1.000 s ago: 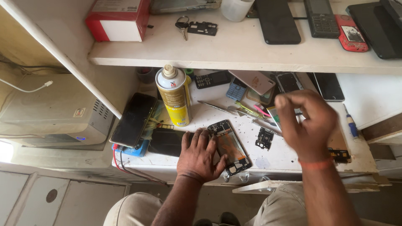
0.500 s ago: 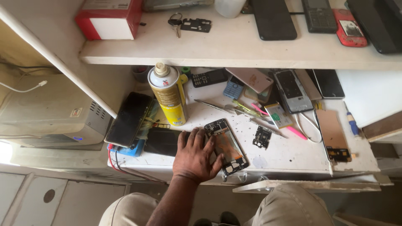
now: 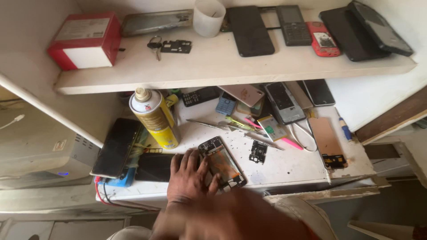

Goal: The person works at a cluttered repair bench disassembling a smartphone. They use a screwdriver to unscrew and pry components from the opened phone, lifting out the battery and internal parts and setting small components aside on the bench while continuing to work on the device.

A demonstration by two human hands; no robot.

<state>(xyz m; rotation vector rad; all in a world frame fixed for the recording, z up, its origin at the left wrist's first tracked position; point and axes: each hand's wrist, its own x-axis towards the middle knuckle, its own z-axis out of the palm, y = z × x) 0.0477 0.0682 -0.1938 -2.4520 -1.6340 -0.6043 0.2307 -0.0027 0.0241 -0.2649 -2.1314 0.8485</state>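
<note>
The left hand (image 3: 189, 178) lies flat and open on the desk (image 3: 284, 166), fingers spread, its fingertips resting against the left edge of the opened phone (image 3: 222, 163); it presses rather than grips, nothing clenched in it. The phone lies back off, slanted, just right of the hand, its lower end near the desk's front edge. A blurred brown shape (image 3: 231, 220) fills the frame below the hand; it may be the right arm, but I cannot tell whether that hand is open or closed. Just above the left hand stands a yellow spray can (image 3: 155, 120), upright. Left of the hand a dark phone (image 3: 116, 146) leans tilted over a blue block (image 3: 122, 180) with red wires. Right of the opened phone lies a small black part (image 3: 258, 151), then a pink tool (image 3: 291, 143), and farther right a copper-coloured panel (image 3: 327, 140). Tweezers (image 3: 209, 124) lie beyond the fingertips. On the shelf (image 3: 222, 66) above sit a red box (image 3: 86, 40) and a white cup (image 3: 209, 17).
</note>
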